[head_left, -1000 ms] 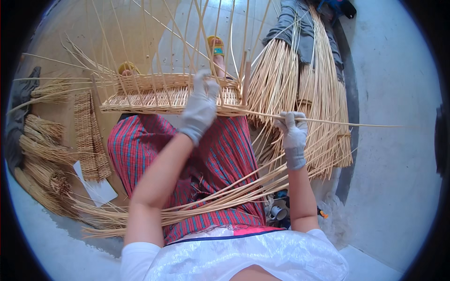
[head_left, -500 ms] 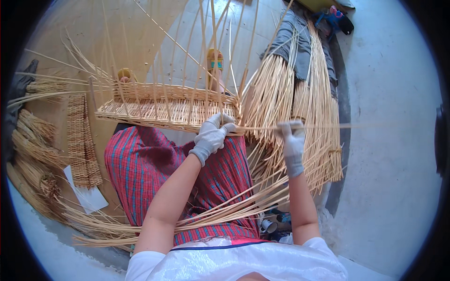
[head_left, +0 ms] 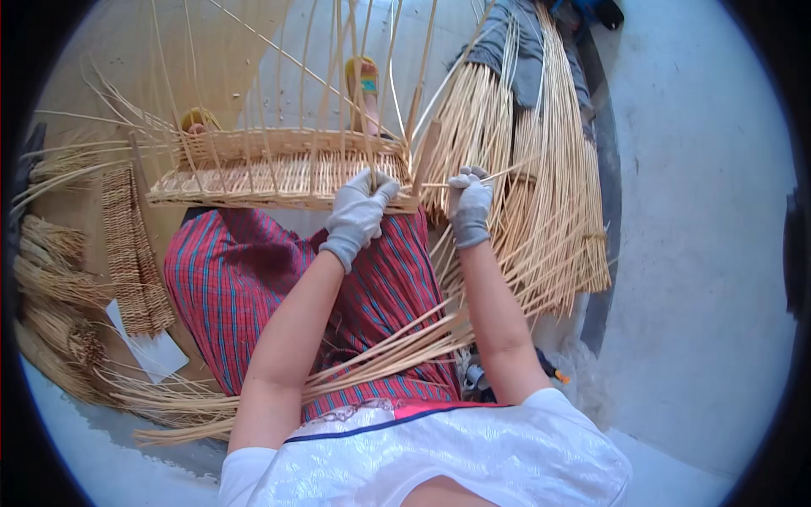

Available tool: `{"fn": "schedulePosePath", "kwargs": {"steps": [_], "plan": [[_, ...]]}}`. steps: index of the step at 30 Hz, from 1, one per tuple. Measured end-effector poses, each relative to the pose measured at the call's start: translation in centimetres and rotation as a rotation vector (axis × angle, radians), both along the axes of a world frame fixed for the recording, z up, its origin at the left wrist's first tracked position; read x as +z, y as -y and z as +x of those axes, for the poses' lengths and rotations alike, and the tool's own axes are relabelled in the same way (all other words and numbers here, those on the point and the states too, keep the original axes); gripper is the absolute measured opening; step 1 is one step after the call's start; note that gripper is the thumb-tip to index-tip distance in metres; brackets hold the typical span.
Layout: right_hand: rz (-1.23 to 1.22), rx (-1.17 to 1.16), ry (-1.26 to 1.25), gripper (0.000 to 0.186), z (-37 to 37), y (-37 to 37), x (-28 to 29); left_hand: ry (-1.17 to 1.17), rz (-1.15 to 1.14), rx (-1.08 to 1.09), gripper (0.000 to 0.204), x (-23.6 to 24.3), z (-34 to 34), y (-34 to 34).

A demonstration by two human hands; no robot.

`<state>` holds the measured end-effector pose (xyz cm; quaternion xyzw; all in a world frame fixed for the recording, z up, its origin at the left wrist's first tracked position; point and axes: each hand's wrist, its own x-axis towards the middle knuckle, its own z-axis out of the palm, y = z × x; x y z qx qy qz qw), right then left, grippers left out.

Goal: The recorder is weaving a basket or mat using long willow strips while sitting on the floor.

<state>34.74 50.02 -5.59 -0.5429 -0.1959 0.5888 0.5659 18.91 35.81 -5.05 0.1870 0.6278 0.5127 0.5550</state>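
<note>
In the head view, a rectangular pale wicker basket (head_left: 279,167) is seen beside the red plaid cloth (head_left: 228,279). An upright slender stake (head_left: 368,139) is pinched by the grey-white gloved left hand's (head_left: 359,209) fingers, a thin tan cane (head_left: 504,171) by the right hand's (head_left: 471,203); it could be cracked by overly sharp bending.

1. Weaving workshop, probably; dark fisheye rim hides room's edges.
2. Part-woven basket (head_left: 228,200) in progress, bare uprights sticking up.
3. Big bundles of long pale rods (head_left: 553,169) on smooth grey floor (head_left: 693,253), right side.
4. Smaller bundles (head_left: 52,245) left, beside long woven strips (head_left: 127,253).
</note>
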Motion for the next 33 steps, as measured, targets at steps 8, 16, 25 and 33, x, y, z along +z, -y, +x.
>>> {"fn": "schedulePosePath", "kwargs": {"steps": [8, 16, 25, 33], "plan": [[0.1, 0.261, -0.624, 0.029, -0.2, 0.1, -1.1, -1.508, 0.505, 0.172, 0.072, 4.5, 0.0, 2.9], [-0.004, 0.183, -0.413, 0.031, -3.4, 0.0, 1.5, -1.25, 0.263, -0.473, 0.082, 3.3, 0.6, 0.0], [0.005, 0.209, -0.421, 0.031, -2.3, -0.6, 0.5, -1.403, 0.429, -0.395, 0.062, 1.9, 0.9, 0.3], [-0.02, 0.122, -0.541, 0.051, -2.5, 0.5, -1.1, -1.17, 0.491, -0.252, 0.089, 1.3, 0.3, 1.7]]}}
